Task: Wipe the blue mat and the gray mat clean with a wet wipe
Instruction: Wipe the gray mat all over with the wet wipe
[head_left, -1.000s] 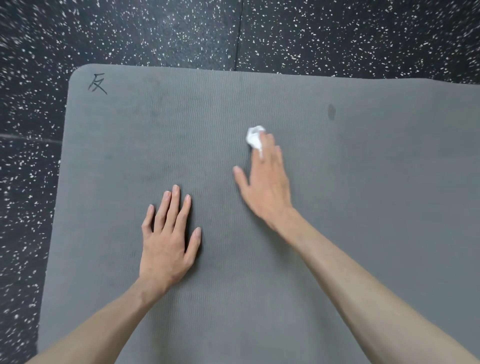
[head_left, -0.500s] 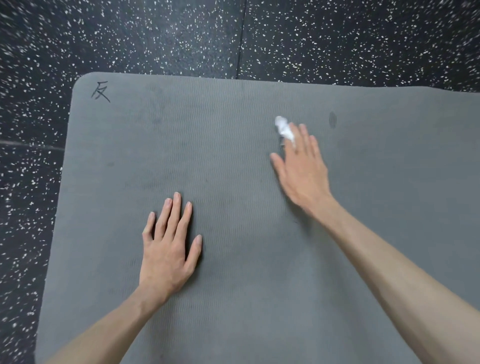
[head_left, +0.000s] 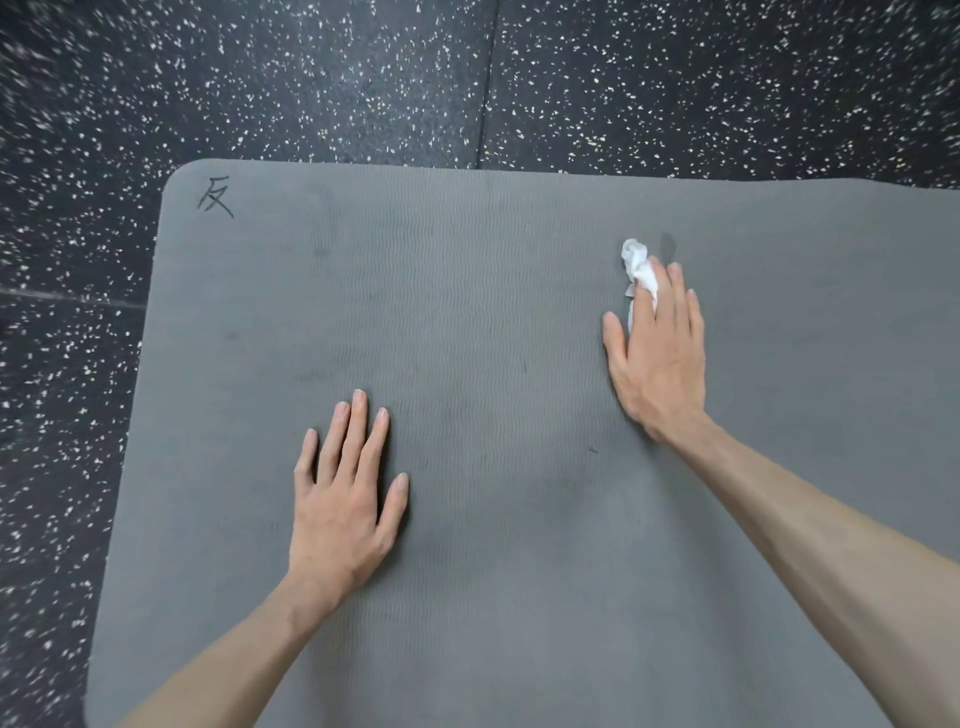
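Note:
The gray mat (head_left: 493, 312) fills most of the view, lying flat on the floor with a black handwritten mark (head_left: 215, 198) near its far left corner. My left hand (head_left: 345, 493) lies flat on the mat, fingers straight and spread. My right hand (head_left: 655, 348) presses a crumpled white wet wipe (head_left: 639, 267) onto the mat with straight fingers; the wipe sticks out past the fingertips. A small dark spot (head_left: 667, 243) on the mat sits just beyond the wipe. No blue mat is in view.
Black rubber floor (head_left: 363, 78) with white speckles surrounds the mat on the far and left sides. A seam in the floor (head_left: 491, 83) runs away from the mat's far edge.
My right hand has slid the wipe to the right across the mat, toward the dark spot. My left hand has stayed flat in the same place. The camera has tilted, so the mat sits lower.

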